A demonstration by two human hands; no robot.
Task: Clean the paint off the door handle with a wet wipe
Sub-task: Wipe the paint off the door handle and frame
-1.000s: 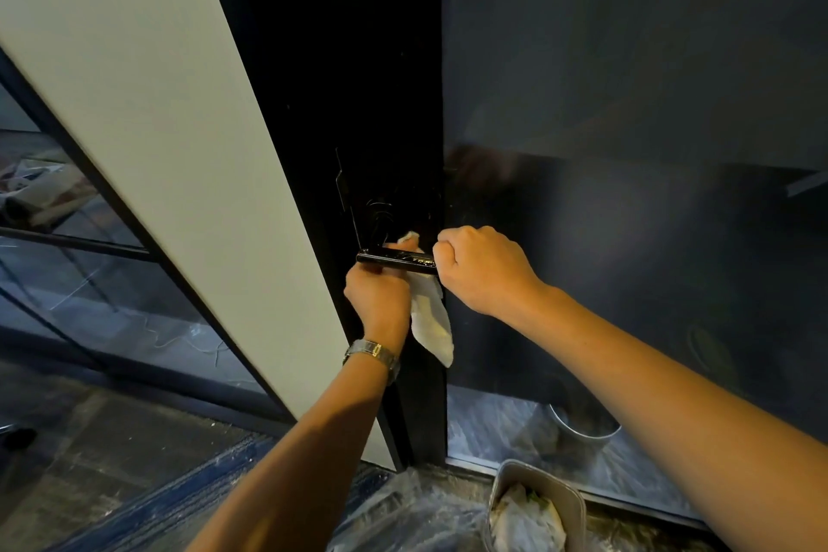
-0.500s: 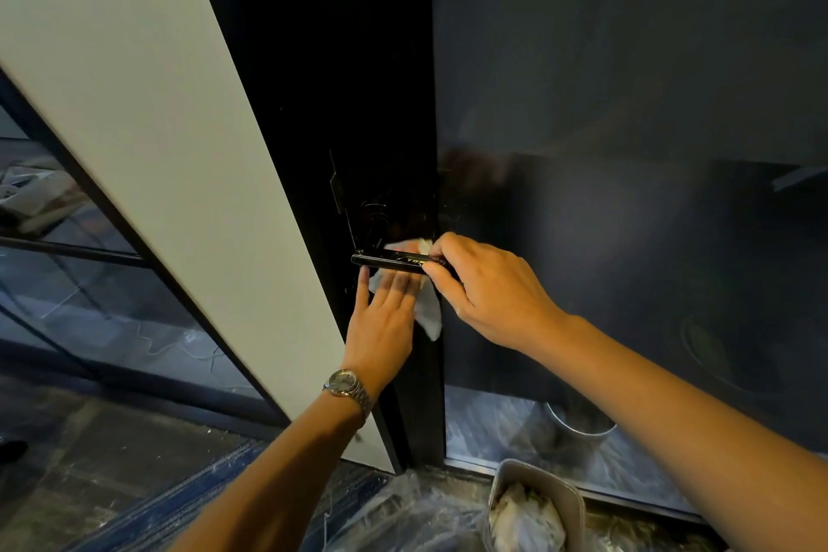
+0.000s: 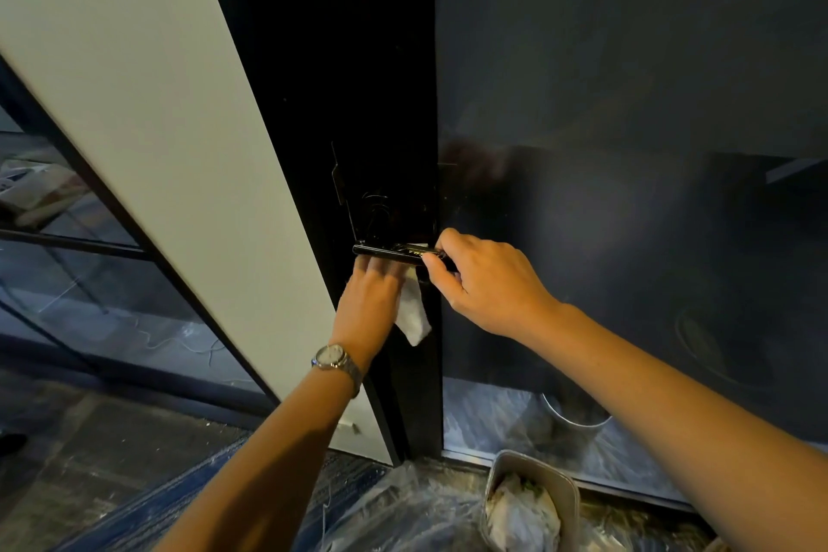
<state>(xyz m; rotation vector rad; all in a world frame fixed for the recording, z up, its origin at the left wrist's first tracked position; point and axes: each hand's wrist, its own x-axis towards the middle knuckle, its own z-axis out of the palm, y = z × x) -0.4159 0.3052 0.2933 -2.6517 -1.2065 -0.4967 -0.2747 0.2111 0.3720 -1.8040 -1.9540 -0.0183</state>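
Door handle (image 3: 385, 250), black lever, centre of frame on the dark door (image 3: 358, 103). Wristwatch (image 3: 334, 359) on left wrist; left hand (image 3: 367, 305) below handle, blurred fingers stretched up, pressing white wet wipe (image 3: 412, 314) to its underside; right hand (image 3: 488, 282), grip curled round its right end.

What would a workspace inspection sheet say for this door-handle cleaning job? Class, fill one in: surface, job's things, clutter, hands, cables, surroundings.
Surface: black door, light marks above the handle.
Job's things: door handle, horizontal; wet wipe hanging below it.
Clutter: container of crumpled white material, on plastic sheeting.
Hands: left hand holds the wipe under the handle, fingers blurred; right hand grips the handle's right end.
Cables: thin white cord on the floor behind the left glass.
Surroundings: cream panel, dark glass, wristwatch on the left wrist.
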